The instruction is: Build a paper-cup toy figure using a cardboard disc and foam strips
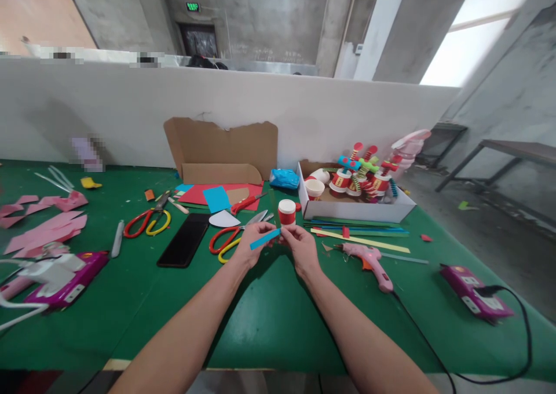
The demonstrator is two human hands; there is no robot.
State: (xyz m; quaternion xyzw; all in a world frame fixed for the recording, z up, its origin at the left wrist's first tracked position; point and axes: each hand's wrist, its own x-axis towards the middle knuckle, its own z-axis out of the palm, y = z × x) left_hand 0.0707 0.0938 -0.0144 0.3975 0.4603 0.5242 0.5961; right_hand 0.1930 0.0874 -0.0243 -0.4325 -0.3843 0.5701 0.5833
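Between my two hands is a short blue paper strip (264, 239), held above the green table. My left hand (252, 244) is closed on it from behind, its fingers partly hidden by the strip. At the strip's right end, my right hand (300, 244) pinches it with thumb and fingertips. Just behind my hands a red and white paper cup (286, 212) stands on the table. Scissors with red and yellow handles (225, 240) lie beside my left hand. To the right of my right hand rests a pink hot glue gun (367, 261) on its side.
A white box (358, 210) holds several decorated cups. Paper strips (365, 240) lie before it. A black phone (185, 240), a second pair of scissors (150, 217), coloured paper (217, 199) and a purple power strip (72, 284) are at left; another power strip (471, 292) sits right, with a cable.
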